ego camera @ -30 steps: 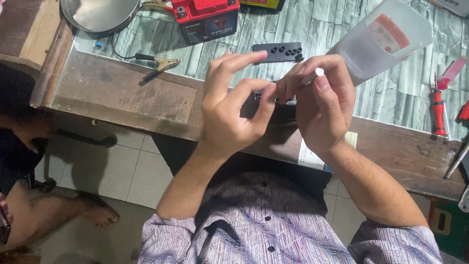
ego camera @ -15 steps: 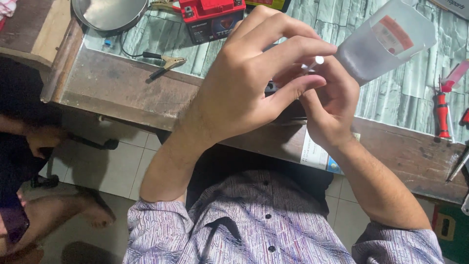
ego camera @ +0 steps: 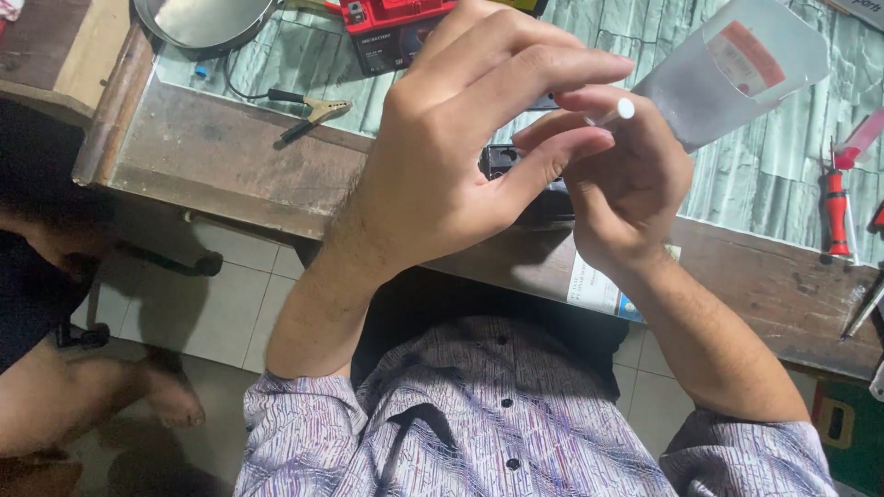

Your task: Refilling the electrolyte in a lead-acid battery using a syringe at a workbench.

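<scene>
A clear plastic pouch [ego camera: 737, 69] with a rectangular red-and-white label near its upper end is held up above the desk [ego camera: 230, 156], slanting towards the top right, its lower corner disappearing behind the person's right hand [ego camera: 626, 198]. That hand is curled closed, thumb and fingers pinching a thin white stick [ego camera: 619, 111] whose rounded tip shows just above the knuckles, right against the edge of the pouch. The left hand [ego camera: 460, 156] sits in front of it, fingers long and loosely spread, the fingertips reaching over to touch the right hand's fingers near the stick; I cannot tell whether it grips anything itself. Between the two hands a small black device [ego camera: 502, 161] peeks out, mostly hidden. Further back on the desk, near the top edge, stands a red and black box [ego camera: 391, 28] with a white label on its dark side, and left of it a round metal pan [ego camera: 203, 23]. A black cable ends in a brass-coloured alligator clip [ego camera: 318, 115] on the bare wood. To the right, a red-handled tool [ego camera: 835, 212] lies on the pale stone-patterned covering. A printed white paper [ego camera: 594, 285] hangs over the desk's front edge below the right wrist.
</scene>
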